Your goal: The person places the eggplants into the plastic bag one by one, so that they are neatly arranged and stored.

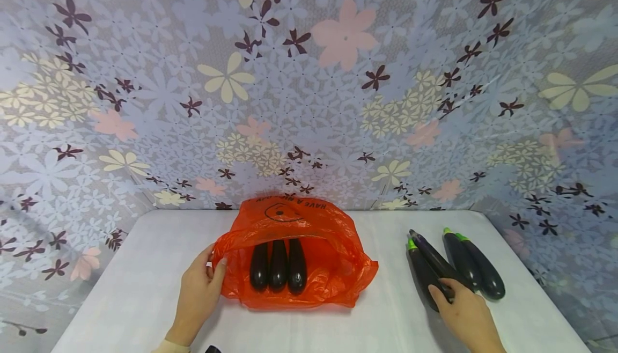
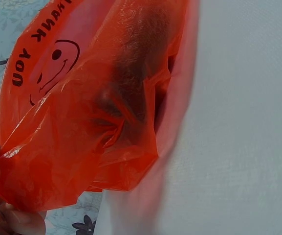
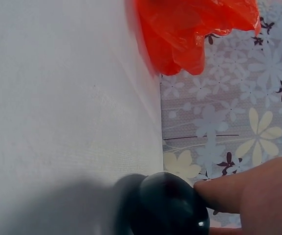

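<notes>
An orange-red plastic bag [image 1: 338,280] with a printed smiley face lies on its side, its mouth facing me. Three dark eggplants [image 1: 278,267] rest side by side inside it. My left hand [image 1: 199,286] pinches the left edge of the bag's mouth; the left wrist view shows the thin plastic [image 2: 43,171] between thumb and fingers. On the right, my right hand [image 1: 465,310] grips the lower end of an eggplant [image 1: 436,259], whose rounded end [image 3: 172,203] shows in the right wrist view. A green-capped eggplant [image 1: 421,272] lies just left of it, partly hidden by the hand.
Two more green-capped eggplants [image 1: 478,267] lie side by side to the right of my right hand. The white tabletop [image 1: 135,278] ends at a flower-patterned cloth backdrop [image 1: 299,101]. A small black object [image 1: 213,349] peeks in at the bottom edge near my left wrist.
</notes>
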The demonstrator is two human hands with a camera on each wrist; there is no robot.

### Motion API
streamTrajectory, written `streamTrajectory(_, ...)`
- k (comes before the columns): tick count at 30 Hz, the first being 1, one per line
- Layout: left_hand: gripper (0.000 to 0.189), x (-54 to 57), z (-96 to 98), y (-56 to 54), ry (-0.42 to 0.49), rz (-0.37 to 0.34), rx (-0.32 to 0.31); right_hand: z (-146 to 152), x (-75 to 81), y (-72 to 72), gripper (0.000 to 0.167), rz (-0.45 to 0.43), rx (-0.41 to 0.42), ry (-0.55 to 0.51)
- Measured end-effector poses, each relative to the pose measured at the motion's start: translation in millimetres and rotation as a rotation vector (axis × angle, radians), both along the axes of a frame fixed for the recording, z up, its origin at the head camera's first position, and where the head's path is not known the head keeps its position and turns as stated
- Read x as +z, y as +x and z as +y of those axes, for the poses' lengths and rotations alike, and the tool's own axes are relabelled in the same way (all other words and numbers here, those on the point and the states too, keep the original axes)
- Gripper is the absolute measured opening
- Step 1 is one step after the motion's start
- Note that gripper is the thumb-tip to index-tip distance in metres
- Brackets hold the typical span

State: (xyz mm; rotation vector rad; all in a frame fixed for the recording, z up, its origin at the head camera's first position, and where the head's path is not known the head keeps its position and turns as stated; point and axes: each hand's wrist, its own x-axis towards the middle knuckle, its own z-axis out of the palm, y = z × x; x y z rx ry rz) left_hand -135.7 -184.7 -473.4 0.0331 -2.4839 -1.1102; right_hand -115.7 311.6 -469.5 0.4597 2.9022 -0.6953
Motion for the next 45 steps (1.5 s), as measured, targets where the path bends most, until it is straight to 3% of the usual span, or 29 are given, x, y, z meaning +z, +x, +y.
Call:
streamTrajectory(19,0.042,0.2,0.0,0.9,0.001,-0.027,-0.001,-4,12.7,4.8,0.063,0.055,-0.001,-0.036)
streamTrajectory(28,0.042,2.0,0.7,1.7,0.004,-0.025,-0.002,-4,20.0,8.7,0.068,0.094,0.038,-0.041)
streamTrajectory(45,0.043,3.0,1.2,1.1,0.005,-0.059,-0.001,-18,43.0,21.9,0.075,0.133,0.019,-0.053)
